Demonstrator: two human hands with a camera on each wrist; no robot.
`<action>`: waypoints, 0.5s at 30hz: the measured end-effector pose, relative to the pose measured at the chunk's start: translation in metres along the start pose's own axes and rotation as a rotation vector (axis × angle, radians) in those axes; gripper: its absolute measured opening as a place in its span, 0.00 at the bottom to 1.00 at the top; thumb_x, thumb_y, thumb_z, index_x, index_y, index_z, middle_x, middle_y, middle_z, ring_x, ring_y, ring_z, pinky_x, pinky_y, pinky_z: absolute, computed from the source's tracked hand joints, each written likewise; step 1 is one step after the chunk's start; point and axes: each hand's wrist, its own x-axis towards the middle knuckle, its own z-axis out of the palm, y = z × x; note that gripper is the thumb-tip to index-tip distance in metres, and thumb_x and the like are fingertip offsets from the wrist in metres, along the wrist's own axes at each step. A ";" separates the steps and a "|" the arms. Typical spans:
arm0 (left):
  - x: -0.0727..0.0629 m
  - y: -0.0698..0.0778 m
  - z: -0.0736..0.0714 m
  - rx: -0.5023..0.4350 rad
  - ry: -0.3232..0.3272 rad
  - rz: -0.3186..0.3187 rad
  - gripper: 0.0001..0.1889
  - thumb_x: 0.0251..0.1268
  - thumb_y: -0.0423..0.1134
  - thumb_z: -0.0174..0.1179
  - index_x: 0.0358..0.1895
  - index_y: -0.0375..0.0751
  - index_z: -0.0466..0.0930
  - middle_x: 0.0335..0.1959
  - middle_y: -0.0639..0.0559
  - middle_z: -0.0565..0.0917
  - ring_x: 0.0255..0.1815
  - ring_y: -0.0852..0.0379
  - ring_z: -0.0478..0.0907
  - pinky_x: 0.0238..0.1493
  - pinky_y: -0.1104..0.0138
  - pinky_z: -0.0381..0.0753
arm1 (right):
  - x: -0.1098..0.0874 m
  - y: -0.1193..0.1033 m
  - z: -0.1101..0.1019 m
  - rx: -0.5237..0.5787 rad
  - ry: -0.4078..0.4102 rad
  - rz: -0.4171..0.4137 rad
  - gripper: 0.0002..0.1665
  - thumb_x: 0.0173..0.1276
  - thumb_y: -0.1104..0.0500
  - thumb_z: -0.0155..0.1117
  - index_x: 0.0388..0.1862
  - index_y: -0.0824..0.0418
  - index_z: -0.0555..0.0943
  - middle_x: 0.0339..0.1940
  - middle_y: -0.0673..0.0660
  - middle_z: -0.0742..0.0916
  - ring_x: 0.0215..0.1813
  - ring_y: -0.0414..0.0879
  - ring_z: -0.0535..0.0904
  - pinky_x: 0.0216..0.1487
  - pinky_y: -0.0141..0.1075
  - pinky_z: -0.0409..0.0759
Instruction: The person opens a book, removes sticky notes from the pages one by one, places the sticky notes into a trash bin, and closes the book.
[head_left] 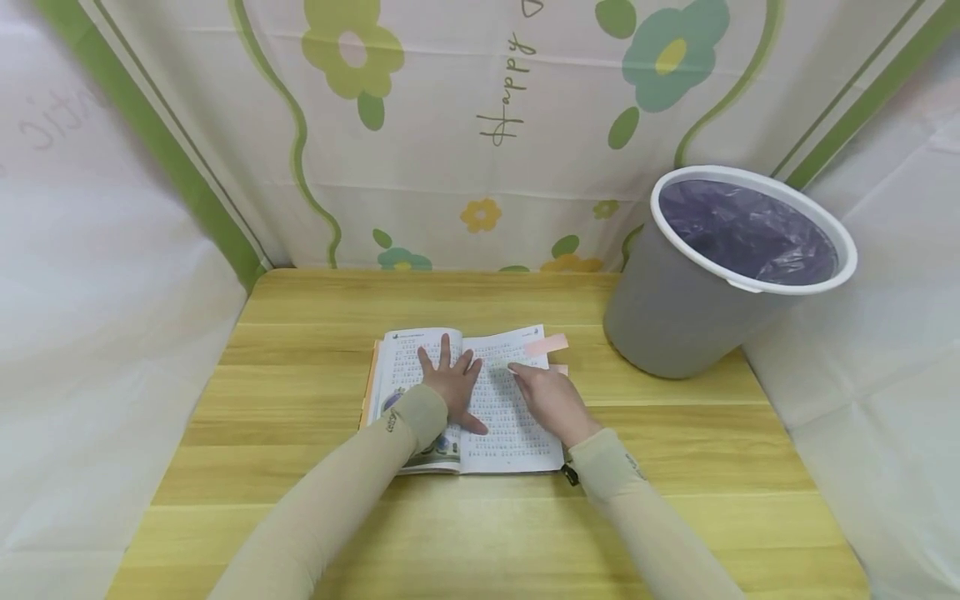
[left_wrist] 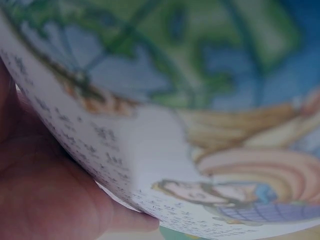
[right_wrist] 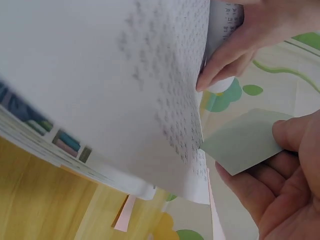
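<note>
An open book [head_left: 513,417] lies on the wooden table, with printed text on both pages and a colour picture on the left one. My left hand [head_left: 452,387] presses near the spine, fingers spread; its palm side shows beside the curved page [left_wrist: 150,145] in the left wrist view. Between thumb and fingers, my right hand [head_left: 553,404] pinches a pale green sticky note [right_wrist: 245,140] over the right page. In the right wrist view that hand [right_wrist: 285,180] is close to the page edge. Two pink sticky notes [head_left: 553,344] jut from the book's right side.
A grey trash bin [head_left: 667,308] with a white rim and dark purple liner stands at the table's back right. A flower-printed cloth [head_left: 420,167] hangs behind the table [head_left: 285,350], and pale cloth hangs at both sides. Something small and black [head_left: 570,474] sits beneath the right wrist.
</note>
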 end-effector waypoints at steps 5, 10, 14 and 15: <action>-0.005 -0.004 -0.002 -0.032 -0.009 -0.008 0.67 0.37 0.81 0.62 0.81 0.50 0.48 0.81 0.48 0.47 0.76 0.28 0.27 0.66 0.27 0.39 | 0.001 -0.002 -0.005 0.028 0.021 -0.031 0.16 0.74 0.64 0.60 0.58 0.63 0.82 0.49 0.62 0.88 0.46 0.56 0.87 0.51 0.46 0.83; -0.008 -0.004 -0.006 -0.045 -0.007 0.002 0.66 0.38 0.80 0.63 0.80 0.49 0.48 0.81 0.47 0.46 0.76 0.28 0.28 0.66 0.28 0.39 | -0.001 -0.002 -0.017 0.029 0.060 -0.041 0.16 0.74 0.64 0.59 0.58 0.63 0.82 0.51 0.62 0.87 0.49 0.57 0.86 0.52 0.48 0.82; -0.008 -0.001 -0.007 -0.050 -0.010 0.019 0.66 0.38 0.80 0.62 0.81 0.49 0.47 0.81 0.46 0.46 0.76 0.28 0.27 0.66 0.27 0.40 | -0.007 -0.001 -0.033 0.014 0.100 -0.032 0.16 0.74 0.64 0.59 0.58 0.62 0.82 0.50 0.62 0.88 0.44 0.57 0.87 0.46 0.47 0.84; -0.008 0.000 -0.007 -0.047 -0.012 0.020 0.66 0.38 0.80 0.62 0.81 0.49 0.47 0.81 0.46 0.45 0.76 0.28 0.27 0.66 0.27 0.40 | -0.008 -0.001 -0.038 0.008 0.110 -0.035 0.17 0.74 0.63 0.59 0.58 0.62 0.82 0.50 0.63 0.88 0.43 0.57 0.87 0.44 0.47 0.85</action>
